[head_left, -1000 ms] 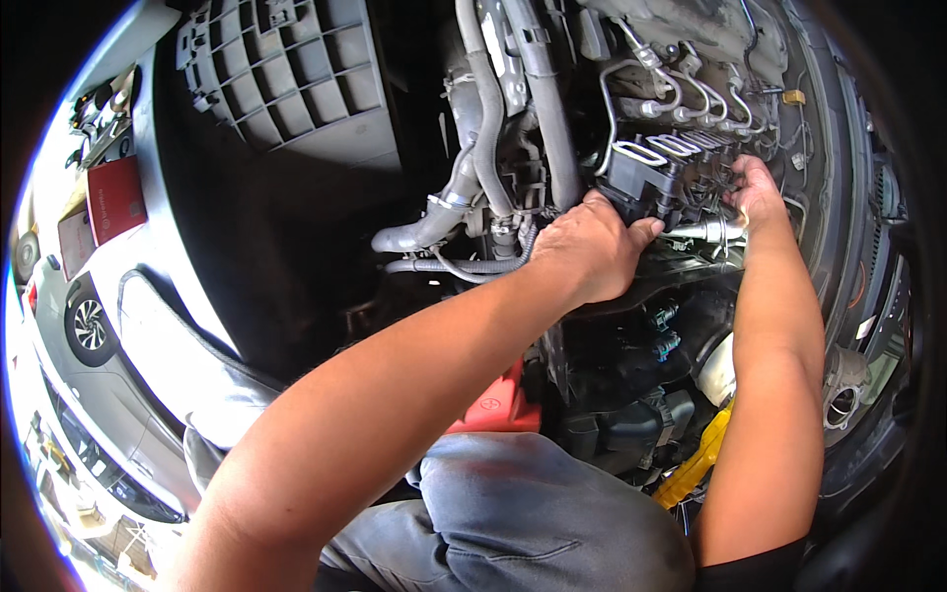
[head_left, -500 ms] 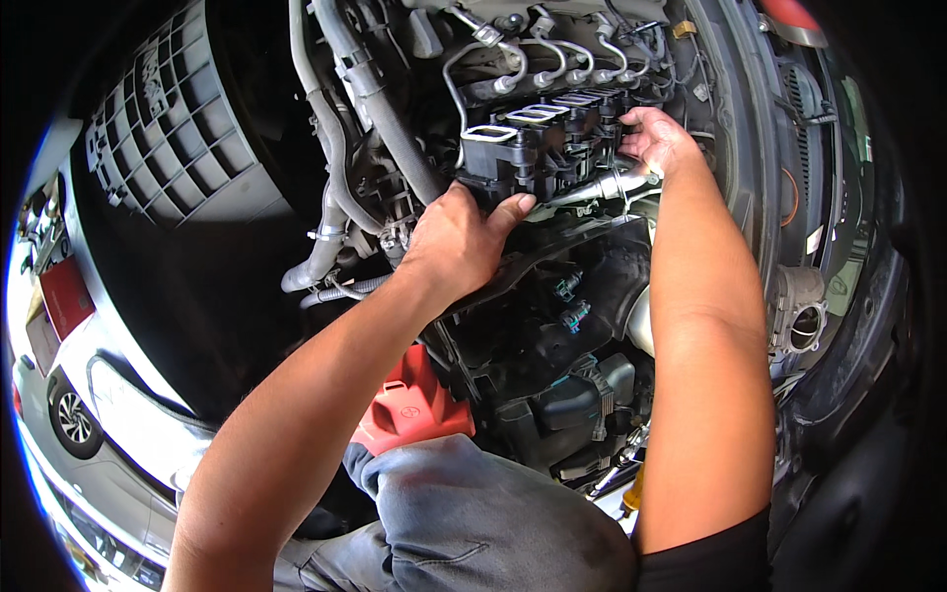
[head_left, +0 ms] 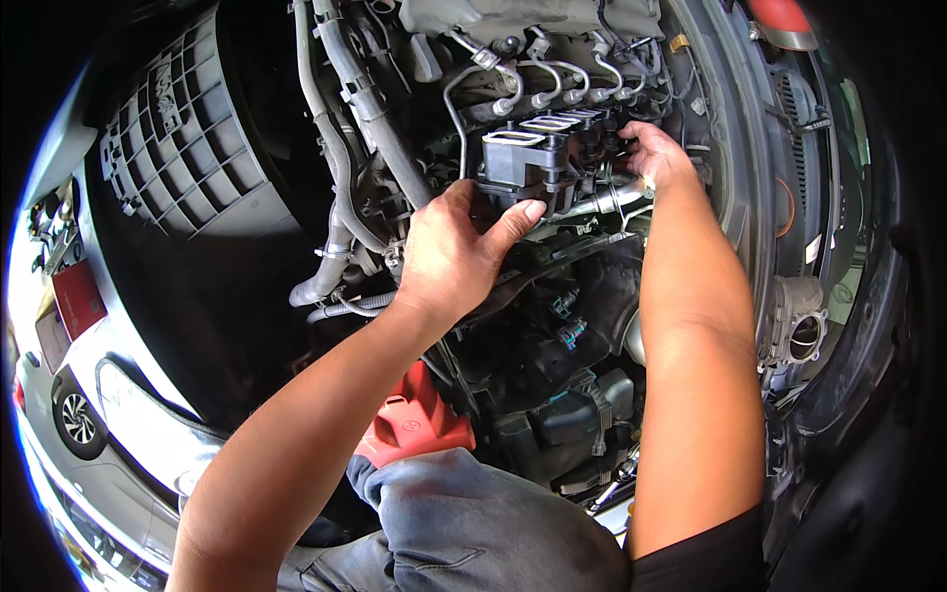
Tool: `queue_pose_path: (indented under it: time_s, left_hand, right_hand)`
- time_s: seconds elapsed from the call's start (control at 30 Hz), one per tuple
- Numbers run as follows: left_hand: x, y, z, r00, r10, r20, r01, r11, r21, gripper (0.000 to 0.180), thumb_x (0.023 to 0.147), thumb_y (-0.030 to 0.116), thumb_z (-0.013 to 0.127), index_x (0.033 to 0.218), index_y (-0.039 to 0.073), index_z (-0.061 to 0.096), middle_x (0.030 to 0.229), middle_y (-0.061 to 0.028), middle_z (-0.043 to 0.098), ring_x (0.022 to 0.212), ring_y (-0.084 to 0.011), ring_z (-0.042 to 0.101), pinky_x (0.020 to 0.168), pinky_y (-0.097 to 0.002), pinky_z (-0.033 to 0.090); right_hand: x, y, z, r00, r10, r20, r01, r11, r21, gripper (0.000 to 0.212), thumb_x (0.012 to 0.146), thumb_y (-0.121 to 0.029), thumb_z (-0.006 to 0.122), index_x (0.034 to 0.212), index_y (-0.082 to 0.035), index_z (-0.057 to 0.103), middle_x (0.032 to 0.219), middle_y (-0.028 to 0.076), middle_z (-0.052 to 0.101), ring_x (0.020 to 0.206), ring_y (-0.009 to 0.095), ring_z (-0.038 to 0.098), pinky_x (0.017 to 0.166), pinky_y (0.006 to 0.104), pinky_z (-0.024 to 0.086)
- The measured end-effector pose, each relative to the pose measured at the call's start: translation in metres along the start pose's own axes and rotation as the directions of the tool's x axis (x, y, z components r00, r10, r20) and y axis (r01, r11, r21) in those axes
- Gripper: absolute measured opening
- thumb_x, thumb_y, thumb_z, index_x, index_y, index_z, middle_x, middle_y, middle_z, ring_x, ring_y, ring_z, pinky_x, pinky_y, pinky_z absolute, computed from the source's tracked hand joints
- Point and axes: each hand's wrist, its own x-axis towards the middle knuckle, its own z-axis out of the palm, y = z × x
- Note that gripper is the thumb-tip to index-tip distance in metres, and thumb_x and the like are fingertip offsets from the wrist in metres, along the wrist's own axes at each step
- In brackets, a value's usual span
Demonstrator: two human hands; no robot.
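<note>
A black plastic intake manifold (head_left: pixel 513 163) with pale-rimmed port openings sits tilted against the engine, below a row of metal fuel lines (head_left: pixel 538 94). My left hand (head_left: pixel 459 237) grips its near left end, the thumb along the lower edge and the fingers hidden behind it. At the far right end, my right hand (head_left: pixel 653 156) holds the manifold with bent fingers, their tips partly hidden. A silvery metal pipe (head_left: pixel 602 202) runs just beneath the manifold, close to my right wrist.
Thick grey hoses (head_left: pixel 380 128) stand left of the manifold. A red plastic cover (head_left: pixel 409 419) lies by my knee, and a metal throttle body (head_left: pixel 797 321) rests at the right edge. A ratchet-like metal tool (head_left: pixel 617 483) lies low in the bay, near my right forearm.
The manifold has shifted slightly right in the picture and its near end has turned, both hands moving with it. My left thumb now sits farther along the lower edge.
</note>
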Motion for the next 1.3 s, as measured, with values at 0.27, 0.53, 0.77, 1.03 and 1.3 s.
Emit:
queue_pose_path:
  time_s: [0.27, 0.53, 0.77, 1.03, 1.3]
  left_hand:
    - [-0.002, -0.006, -0.008, 0.989, -0.103, 0.102, 0.078, 0.971, 0.227, 0.065, 0.095, 0.056, 0.064, 0.097, -0.008, 0.058, 0.085, -0.0310, 0.068, 0.089, -0.0482, 0.068, 0.080, -0.0518, 0.054]
    - [-0.003, -0.009, 0.008, 0.989, -0.124, 0.084, 0.101, 0.967, 0.232, 0.059, 0.101, 0.049, 0.059, 0.092, -0.009, 0.060, 0.076, -0.0202, 0.072, 0.078, -0.0371, 0.074, 0.072, -0.0443, 0.056]
    - [0.000, -0.009, 0.005, 0.982, -0.113, 0.154, 0.068, 0.961, 0.267, 0.055, 0.104, 0.044, 0.056, 0.081, -0.006, 0.063, 0.073, -0.0186, 0.072, 0.076, -0.0360, 0.074, 0.070, -0.0433, 0.057]
    - [0.005, 0.001, -0.001, 0.980, -0.131, 0.147, 0.064, 0.920, 0.387, 0.062, 0.103, 0.050, 0.054, 0.073, -0.003, 0.063, 0.060, -0.0173, 0.067, 0.070, -0.0322, 0.074, 0.067, -0.0430, 0.058]
    - [0.001, 0.011, -0.013, 0.982, -0.071, 0.176, -0.013, 0.899, 0.438, 0.065, 0.098, 0.058, 0.058, 0.102, -0.007, 0.063, 0.095, -0.0269, 0.072, 0.093, -0.0416, 0.072, 0.080, -0.0476, 0.057]
  right_hand:
    - [0.003, 0.001, -0.008, 0.990, 0.047, 0.132, -0.041, 0.998, -0.048, 0.050, 0.077, -0.017, 0.070, 0.122, -0.005, 0.053, 0.115, 0.017, 0.068, 0.102, 0.037, 0.065, 0.102, 0.0670, 0.037]
    - [0.012, -0.002, -0.004, 0.996, -0.057, 0.073, 0.058, 0.998, -0.013, 0.061, 0.071, -0.014, 0.070, 0.127, -0.002, 0.047, 0.125, 0.025, 0.058, 0.104, 0.043, 0.063, 0.097, 0.0592, 0.049]
    - [0.017, -0.002, -0.002, 0.993, -0.115, 0.009, 0.114, 0.992, 0.060, 0.053, 0.069, -0.008, 0.069, 0.118, -0.001, 0.051, 0.121, 0.027, 0.049, 0.097, 0.046, 0.059, 0.091, 0.0617, 0.052]
    - [0.004, -0.009, 0.006, 0.997, -0.073, -0.009, 0.073, 0.996, 0.054, 0.055, 0.067, -0.018, 0.071, 0.118, -0.004, 0.057, 0.112, 0.023, 0.058, 0.096, 0.042, 0.061, 0.096, 0.0668, 0.044]
    - [-0.015, -0.007, 0.010, 0.991, -0.123, -0.055, 0.095, 0.927, -0.362, 0.061, 0.076, -0.026, 0.068, 0.131, -0.003, 0.056, 0.128, 0.029, 0.062, 0.120, 0.040, 0.059, 0.105, 0.0702, 0.035]
